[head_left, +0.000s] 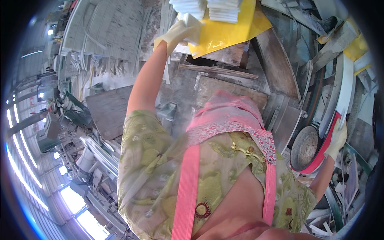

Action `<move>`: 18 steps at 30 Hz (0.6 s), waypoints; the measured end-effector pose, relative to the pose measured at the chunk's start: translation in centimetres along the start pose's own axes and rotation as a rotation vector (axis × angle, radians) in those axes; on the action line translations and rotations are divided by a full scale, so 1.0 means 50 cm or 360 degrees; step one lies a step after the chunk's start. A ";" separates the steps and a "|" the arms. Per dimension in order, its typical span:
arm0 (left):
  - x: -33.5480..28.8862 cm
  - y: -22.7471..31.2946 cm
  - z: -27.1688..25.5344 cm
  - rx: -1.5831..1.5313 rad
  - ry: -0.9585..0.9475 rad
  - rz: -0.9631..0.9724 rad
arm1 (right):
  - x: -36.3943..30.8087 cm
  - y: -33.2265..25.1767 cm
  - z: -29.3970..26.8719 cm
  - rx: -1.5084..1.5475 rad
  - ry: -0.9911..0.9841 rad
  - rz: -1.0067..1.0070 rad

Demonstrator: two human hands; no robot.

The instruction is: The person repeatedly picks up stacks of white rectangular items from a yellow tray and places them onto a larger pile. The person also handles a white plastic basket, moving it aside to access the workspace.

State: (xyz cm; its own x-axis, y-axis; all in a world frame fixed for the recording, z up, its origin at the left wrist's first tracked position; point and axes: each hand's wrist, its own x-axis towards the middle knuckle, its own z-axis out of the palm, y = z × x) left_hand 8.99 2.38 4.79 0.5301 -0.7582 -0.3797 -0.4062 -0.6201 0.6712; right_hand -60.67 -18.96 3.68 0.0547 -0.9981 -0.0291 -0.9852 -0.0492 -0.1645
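Observation:
My left hand point(176, 36), in a pale glove, reaches far forward and is closed round a white block-like piece point(194, 29). That piece is at the left edge of a bright yellow sheet point(224, 38), beside stacks of thin white pieces point(224, 10) lying on the sheet. At the far right, my right hand point(338, 140), also in a pale glove, is against the outer edge of a curved red band point(329, 142). Its fingers are mostly hidden, so its grip does not show. Inside the band is a round, dusty grey wheel-like part point(305, 143).
Wooden boards point(232, 90) lie just ahead of my body, and a brown plank point(276, 60) slants at the right. Long pale strips are stacked at the upper left point(106, 28). A dark board point(110, 110) is left of my arm. Offcuts point(350, 180) litter the right side.

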 end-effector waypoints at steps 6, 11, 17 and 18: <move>-0.024 0.027 -0.003 0.0078 -0.0105 0.0081 | -0.161 -0.491 0.050 0.1826 -0.0153 -0.0287; -0.065 0.032 0.025 0.0045 -0.0067 0.0169 | -0.270 -0.868 0.140 0.2295 -0.0527 -0.0465; -0.091 0.039 0.008 -0.0104 -0.0246 0.0282 | -0.278 -1.025 0.226 0.2207 -0.0614 -0.0597; -0.092 0.041 0.006 -0.0101 -0.0249 0.0291 | -0.274 -1.032 0.237 0.2203 -0.0577 -0.0621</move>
State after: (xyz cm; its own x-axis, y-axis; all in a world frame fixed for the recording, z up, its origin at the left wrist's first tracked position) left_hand 5.50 4.52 7.72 0.3286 -0.8817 -0.3386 -0.4347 -0.4594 0.7746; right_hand -8.64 -2.30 0.90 0.5149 -0.8567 0.0323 0.0237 -0.0235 -0.9994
